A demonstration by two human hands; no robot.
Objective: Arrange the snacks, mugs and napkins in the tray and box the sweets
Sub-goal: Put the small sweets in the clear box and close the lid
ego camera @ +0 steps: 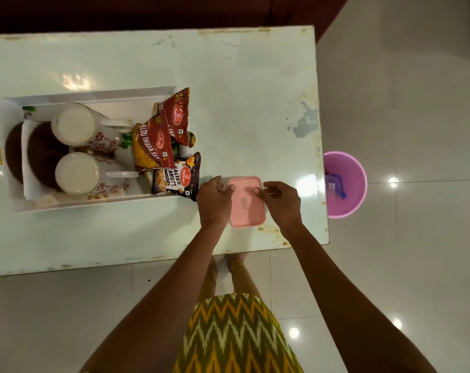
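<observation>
The tray (pixel 94 94) sat on the left half of the table (pixel 228 90). Inside it the far mug (pixel 73 124) stood behind the near mug (pixel 77 173), with a napkin (pixel 26 157) at their left and three snack packets (pixel 150 146) crowded at the right end (the nearest one overhung the rim). Just right of the tray, by the table's near edge, lay the box (pixel 246 208), held between the left hand (pixel 213 201) and the right hand (pixel 283 201). A bucket (pixel 360 168) stood on the floor beyond the table's right edge.

The left hand (pixel 215 201) and right hand (pixel 283 201) grip the lidded pink box (pixel 248 211) on the surface (pixel 255 103), beside the white tray (pixel 94 96).
</observation>
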